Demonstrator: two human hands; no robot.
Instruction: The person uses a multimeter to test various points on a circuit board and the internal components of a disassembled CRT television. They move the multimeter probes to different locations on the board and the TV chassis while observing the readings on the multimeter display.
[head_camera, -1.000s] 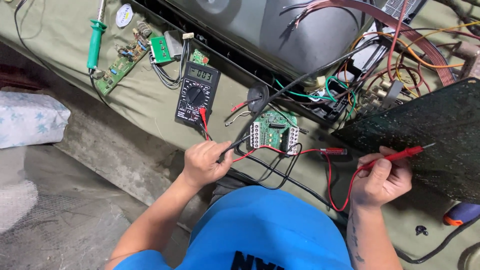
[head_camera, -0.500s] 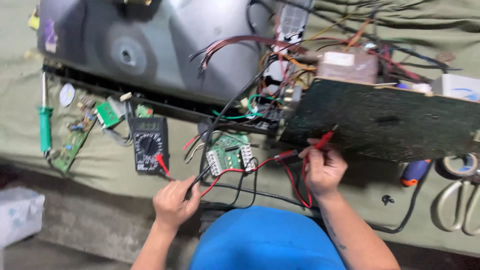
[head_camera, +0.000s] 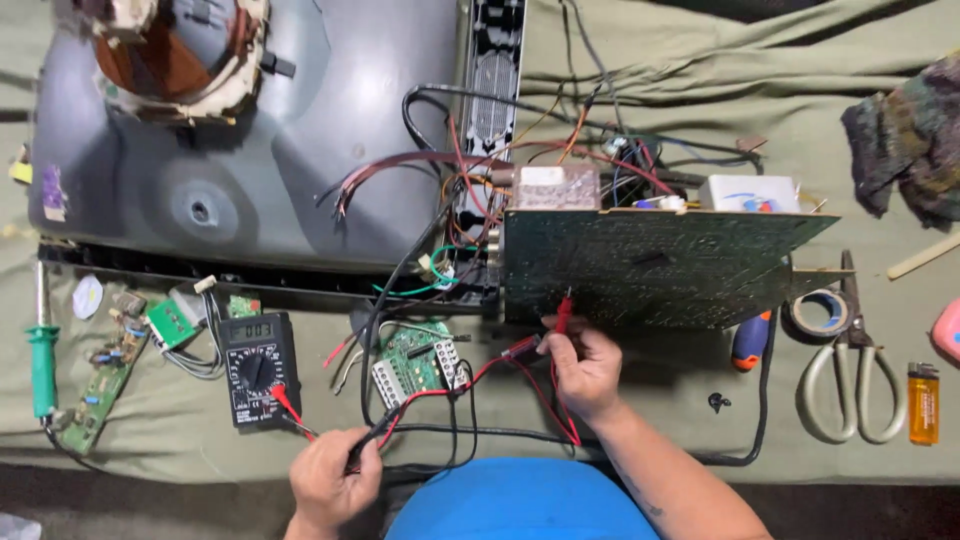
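The right hand (head_camera: 585, 365) pinched a red multimeter probe (head_camera: 562, 312) between thumb and fingertips, its tip pressed upward against the lower edge of the large green circuit board (head_camera: 650, 265), which stood tilted on its side so that the dull, finely traced solder face looked toward the person and could be reached. The left hand (head_camera: 328, 480) lay near the table's front edge, fingers curled closed around the black probe (head_camera: 385, 432) and a bundle of red and black leads, apparently parking them clear of the work. Those leads ran back to a black digital multimeter (head_camera: 256, 368), lying flat with its display and round dial facing up, close enough to be read at a glance. Between the hands sat a small green board with white terminal blocks (head_camera: 415, 360). Behind it all rested the grey, smooth funnel of a picture tube (head_camera: 250, 150), glass face down, loose coloured wires trailing from it to the board. To the right lay pale-handled scissors (head_camera: 850, 375), a roll of tape (head_camera: 812, 312) and an orange lighter (head_camera: 923, 402) on the olive cloth (head_camera: 700, 60); a green-handled soldering iron (head_camera: 42, 360) lay far left.
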